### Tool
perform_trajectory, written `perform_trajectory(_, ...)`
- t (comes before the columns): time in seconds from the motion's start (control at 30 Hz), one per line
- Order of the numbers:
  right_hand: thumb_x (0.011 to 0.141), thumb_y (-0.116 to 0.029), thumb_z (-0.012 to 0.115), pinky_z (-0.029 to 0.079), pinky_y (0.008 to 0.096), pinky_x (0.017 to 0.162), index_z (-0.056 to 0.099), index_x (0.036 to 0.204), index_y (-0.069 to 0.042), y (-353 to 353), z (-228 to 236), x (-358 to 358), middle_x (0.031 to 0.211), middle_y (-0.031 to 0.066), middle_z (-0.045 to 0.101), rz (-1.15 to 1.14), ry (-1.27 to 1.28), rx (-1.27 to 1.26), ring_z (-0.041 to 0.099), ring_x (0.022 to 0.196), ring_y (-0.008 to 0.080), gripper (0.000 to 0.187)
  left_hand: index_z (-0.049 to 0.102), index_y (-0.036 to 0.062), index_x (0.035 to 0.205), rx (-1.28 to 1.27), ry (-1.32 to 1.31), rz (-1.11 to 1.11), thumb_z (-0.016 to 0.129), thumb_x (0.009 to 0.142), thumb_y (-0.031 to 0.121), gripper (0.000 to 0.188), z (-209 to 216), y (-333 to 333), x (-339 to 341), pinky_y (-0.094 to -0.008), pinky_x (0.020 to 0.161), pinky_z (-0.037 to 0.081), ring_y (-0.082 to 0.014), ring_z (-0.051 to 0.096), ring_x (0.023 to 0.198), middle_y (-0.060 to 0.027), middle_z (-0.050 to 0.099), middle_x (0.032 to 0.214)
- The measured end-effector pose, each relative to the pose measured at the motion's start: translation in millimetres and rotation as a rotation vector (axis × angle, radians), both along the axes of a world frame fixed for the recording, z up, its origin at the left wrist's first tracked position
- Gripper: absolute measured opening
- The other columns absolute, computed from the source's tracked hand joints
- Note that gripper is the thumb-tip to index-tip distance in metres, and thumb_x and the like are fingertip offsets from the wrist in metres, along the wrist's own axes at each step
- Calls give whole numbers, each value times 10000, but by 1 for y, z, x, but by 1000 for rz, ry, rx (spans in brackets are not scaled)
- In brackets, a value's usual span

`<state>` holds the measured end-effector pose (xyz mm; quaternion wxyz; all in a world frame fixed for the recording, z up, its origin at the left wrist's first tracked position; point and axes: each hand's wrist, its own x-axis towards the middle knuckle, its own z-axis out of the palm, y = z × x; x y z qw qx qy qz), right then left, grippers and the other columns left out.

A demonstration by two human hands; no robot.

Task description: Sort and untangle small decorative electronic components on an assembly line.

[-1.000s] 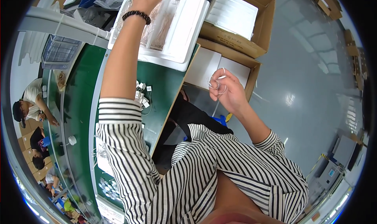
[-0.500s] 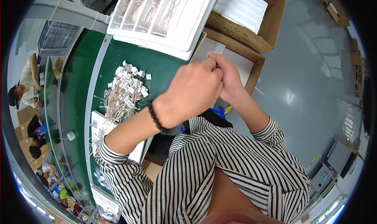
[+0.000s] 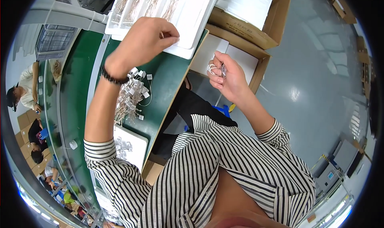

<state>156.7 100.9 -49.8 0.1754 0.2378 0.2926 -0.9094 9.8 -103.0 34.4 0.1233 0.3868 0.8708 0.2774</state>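
Note:
My left hand [image 3: 146, 40], a dark bead bracelet at its wrist, is over the near edge of the white compartment tray [image 3: 196, 12]. Its thumb and forefinger are pinched together; anything between them is too small to make out. Bundles of thin wires [image 3: 154, 2] with white connectors lie in the tray's slots. Off the table's right edge, my right hand [image 3: 232, 78] is curled around white looped cable [image 3: 214, 70] that pokes out between its fingers. Below my left wrist, a heap of thin cables with white tags [image 3: 134, 96] rests on the green table [image 3: 154, 104], partly covered by my forearm.
An open cardboard box with white trays [image 3: 244, 8] stands at the far right of the table. Nearer is another open box [image 3: 262, 64]. A white tray with small clear pieces [image 3: 134, 144] lies near my left elbow. Several people work at the far left.
My hands were together at the table's right edge. My left hand has moved left and away to the tray; the right stays about where it was, its cable now showing.

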Motion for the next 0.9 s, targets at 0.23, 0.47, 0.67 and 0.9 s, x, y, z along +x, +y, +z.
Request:
perform_trajectory(0.23,1011,-269,542,276,236,441,492,752,-101,-21,20,-8,637,2,458,8,23,21,356,495,75,313,724,10,890,79,98,26,719,826,43,73,2,24,102,-301,598,465,-199,578,645,-53,645,809)
perform_trajectory(0.47,1009,-266,548,265,229,439,495,753,-93,-11,4,-9,635,2,452,38,-47,86,340,485,74,313,748,0,910,156,149,141,672,879,140,162,6,35,74,-312,535,431,-215,501,524,-64,651,701)
perform_trajectory(0.67,1026,-268,530,255,231,427,496,741,-110,-7,-2,-2,645,-6,468,86,34,5,348,473,65,328,786,-2,871,-285,299,434,738,849,280,287,-7,17,-40,-252,588,502,-154,582,492,-42,651,574)
perform_trajectory(0.9,1026,-272,535,258,230,423,491,735,-113,-1,-13,14,645,-5,464,38,8,29,346,466,63,335,742,-7,721,-282,87,358,710,862,251,296,26,57,-47,-257,591,541,-161,614,480,-37,639,541)
